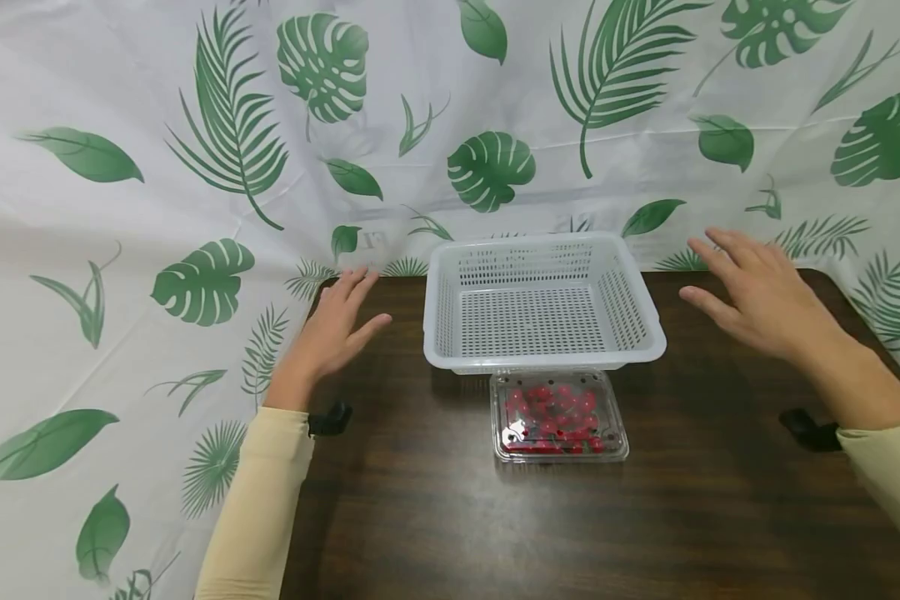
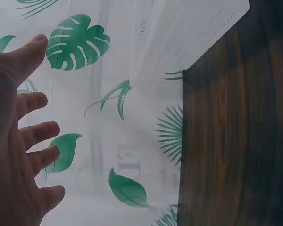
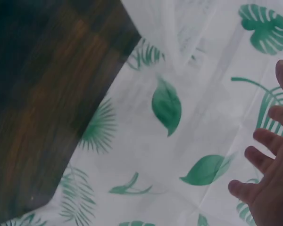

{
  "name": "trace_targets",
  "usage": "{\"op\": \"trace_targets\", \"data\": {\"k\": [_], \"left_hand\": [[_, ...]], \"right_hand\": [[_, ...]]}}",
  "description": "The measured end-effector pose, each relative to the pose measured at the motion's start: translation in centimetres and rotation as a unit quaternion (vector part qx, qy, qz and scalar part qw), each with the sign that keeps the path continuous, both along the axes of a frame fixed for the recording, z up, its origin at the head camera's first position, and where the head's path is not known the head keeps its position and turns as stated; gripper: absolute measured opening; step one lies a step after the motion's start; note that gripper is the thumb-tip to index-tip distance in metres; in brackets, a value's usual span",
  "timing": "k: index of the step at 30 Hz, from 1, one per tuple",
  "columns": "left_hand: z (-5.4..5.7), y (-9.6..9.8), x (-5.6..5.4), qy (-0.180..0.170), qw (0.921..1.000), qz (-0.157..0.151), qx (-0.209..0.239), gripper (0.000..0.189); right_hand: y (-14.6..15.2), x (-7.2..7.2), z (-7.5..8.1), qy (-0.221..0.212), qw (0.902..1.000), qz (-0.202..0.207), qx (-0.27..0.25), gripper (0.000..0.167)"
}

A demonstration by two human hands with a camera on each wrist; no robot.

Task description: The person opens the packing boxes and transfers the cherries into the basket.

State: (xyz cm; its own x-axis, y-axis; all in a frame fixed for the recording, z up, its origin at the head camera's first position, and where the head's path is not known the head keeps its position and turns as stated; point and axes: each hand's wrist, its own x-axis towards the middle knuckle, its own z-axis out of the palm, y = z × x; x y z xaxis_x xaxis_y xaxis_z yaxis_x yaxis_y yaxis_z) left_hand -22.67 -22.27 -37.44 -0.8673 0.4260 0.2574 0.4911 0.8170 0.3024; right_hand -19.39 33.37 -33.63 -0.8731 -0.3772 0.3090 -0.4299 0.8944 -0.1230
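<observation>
A white slotted plastic basket (image 1: 543,364) stands at the back of the table, with nothing inside it. Just in front of it lies a clear lidded plastic box (image 1: 559,417) of small red fruits with some green stems. To the left of the basket my left hand (image 1: 337,327) is held with fingers extended and thumb apart, holding nothing. On the basket's right, my right hand (image 1: 763,293) is likewise spread and free of any object. Both wrist views show the left hand (image 2: 23,136) and the right hand (image 3: 269,155) with fingers apart in front of the leaf-print sheet.
The dark wood-grain table (image 1: 435,517) has rounded back corners. A white sheet with green leaf prints (image 1: 412,100) hangs behind it and along the left side. Black wrist mounts (image 1: 332,418) sit at both sleeve cuffs.
</observation>
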Motion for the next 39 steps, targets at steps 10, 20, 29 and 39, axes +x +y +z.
{"op": "trace_targets", "data": {"k": [10,20,29,39], "left_hand": [[-1.5,1.8,2.4,0.026,0.9938,-0.045,0.098,0.065],[-4.5,6.8,6.5,0.11,0.9457,-0.071,0.297,0.038],[-8.2,9.9,9.2,-0.045,0.9428,-0.052,0.326,0.015],[-9.9,14.3,10.1,-0.313,0.8151,0.043,0.486,0.038]], "right_hand": [[-2.3,3.3,-1.2,-0.027,0.9948,-0.042,-0.089,0.068],[-6.1,8.2,-3.9,-0.066,0.9682,-0.094,-0.222,0.06],[-9.0,11.9,-7.3,-0.107,0.9432,-0.135,-0.284,0.046],[-11.3,13.5,-11.4,-0.186,0.9169,-0.179,-0.305,0.056]]}}
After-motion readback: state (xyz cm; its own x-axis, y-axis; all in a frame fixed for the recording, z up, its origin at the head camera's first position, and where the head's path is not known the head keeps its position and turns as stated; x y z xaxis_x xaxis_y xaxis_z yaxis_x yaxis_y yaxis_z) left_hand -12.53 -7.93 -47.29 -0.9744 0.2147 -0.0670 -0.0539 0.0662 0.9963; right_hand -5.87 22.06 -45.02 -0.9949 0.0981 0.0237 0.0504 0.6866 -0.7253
